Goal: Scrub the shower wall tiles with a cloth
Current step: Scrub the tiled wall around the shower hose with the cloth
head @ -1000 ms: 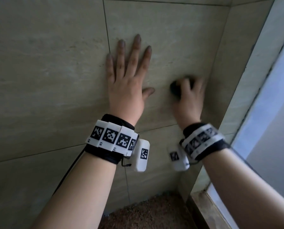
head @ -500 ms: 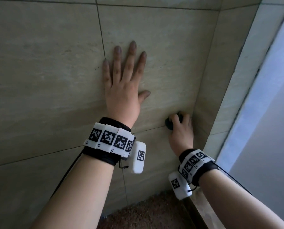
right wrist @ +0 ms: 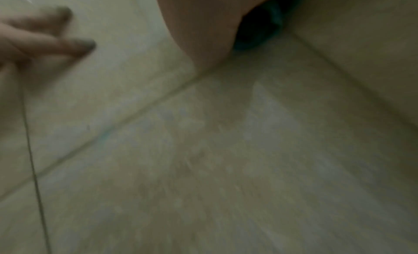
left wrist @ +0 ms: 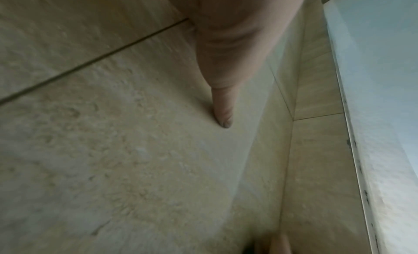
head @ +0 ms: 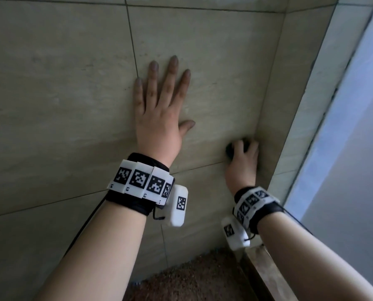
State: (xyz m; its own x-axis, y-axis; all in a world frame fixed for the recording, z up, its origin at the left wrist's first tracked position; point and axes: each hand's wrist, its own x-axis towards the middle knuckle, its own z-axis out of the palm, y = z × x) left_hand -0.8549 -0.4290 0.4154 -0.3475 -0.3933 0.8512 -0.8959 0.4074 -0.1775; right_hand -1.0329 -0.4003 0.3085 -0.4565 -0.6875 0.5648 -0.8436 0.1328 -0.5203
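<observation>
**Cloth pressed low into the tiled corner**

The right hand sits at the lower right of the head view, its fingers curled over a small dark cloth and grasping it against the wall tiles. The cloth is bunched under the fingers, so only a dark edge shows to the left of the knuckles; in the right wrist view it appears as a dark teal wad at the top of the frame, tucked between palm and tile. It lies just above a horizontal grout line and just beside the inner corner where the side wall meets the main one.

The left hand is in the centre of the head view, its grip released: fingers straight and spread, palm flat on the tile, thumb pointing right toward the cloth. A vertical grout line runs just left of its little finger.

Both wrists carry bands with black-and-white markers. A frosted glass panel fills the right edge, closing in the corner. Brown speckled floor shows at the bottom centre.
</observation>
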